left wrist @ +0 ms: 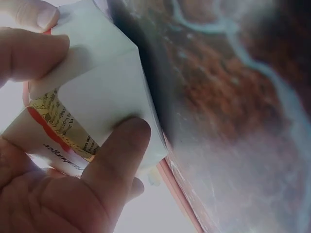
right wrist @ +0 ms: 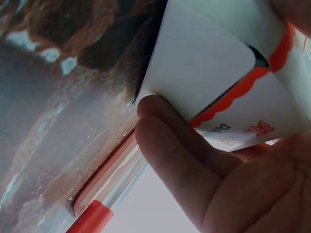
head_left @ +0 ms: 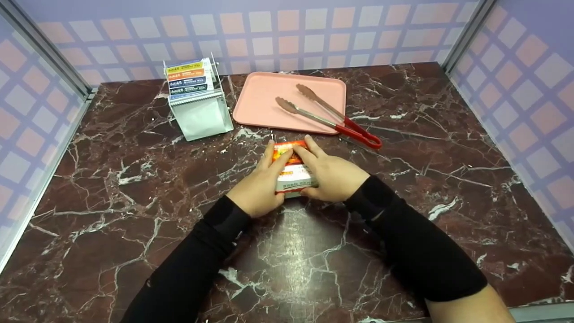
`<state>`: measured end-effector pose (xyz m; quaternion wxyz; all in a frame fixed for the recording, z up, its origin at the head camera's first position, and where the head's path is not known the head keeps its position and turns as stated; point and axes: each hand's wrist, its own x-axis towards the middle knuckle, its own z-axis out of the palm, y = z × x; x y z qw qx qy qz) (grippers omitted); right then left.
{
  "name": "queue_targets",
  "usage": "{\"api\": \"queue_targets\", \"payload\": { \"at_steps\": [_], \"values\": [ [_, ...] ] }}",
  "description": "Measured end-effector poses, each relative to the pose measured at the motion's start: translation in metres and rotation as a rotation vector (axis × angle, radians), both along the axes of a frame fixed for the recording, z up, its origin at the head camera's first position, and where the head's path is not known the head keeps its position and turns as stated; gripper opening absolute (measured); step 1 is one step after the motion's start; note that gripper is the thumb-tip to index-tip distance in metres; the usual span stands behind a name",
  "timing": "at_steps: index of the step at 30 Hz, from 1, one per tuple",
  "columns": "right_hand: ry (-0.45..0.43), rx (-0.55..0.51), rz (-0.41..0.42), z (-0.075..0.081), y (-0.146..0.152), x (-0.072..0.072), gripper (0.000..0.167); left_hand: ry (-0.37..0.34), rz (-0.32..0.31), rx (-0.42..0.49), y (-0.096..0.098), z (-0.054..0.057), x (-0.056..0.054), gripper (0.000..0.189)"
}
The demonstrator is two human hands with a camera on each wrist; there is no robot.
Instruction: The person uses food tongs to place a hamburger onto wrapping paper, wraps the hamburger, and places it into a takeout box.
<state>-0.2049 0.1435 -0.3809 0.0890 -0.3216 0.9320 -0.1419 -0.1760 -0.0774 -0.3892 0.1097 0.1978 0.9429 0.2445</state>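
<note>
A hamburger box, white with a red and orange top, stands on the table between both hands. My left hand holds its left side, the thumb near the front bottom edge and fingers over the top. My right hand grips the right side in much the same way. In the left wrist view, fingers press the box's white side flaps, and a yellow printed wrapper shows through a gap. The right wrist view shows fingertips against a white flap beside a red scalloped edge.
Behind the box lies a pink tray. Red-handled tongs rest across it, their handle end overhanging toward the front right. At the back left stands a white holder with several colour-labelled packets. Patterned walls enclose the marbled table.
</note>
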Motion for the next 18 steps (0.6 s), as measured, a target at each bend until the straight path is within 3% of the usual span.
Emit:
{"api": "queue_targets", "payload": {
  "at_steps": [10, 18],
  "values": [
    [0.008, 0.008, -0.007, 0.0, -0.001, -0.001, 0.104, -0.085, -0.01, 0.094, -0.01, 0.0, -0.007, 0.117],
    [-0.004, 0.009, -0.015, -0.002, -0.001, -0.001, 0.106, -0.069, -0.029, 0.118, -0.012, -0.002, -0.009, 0.111]
  ]
}}
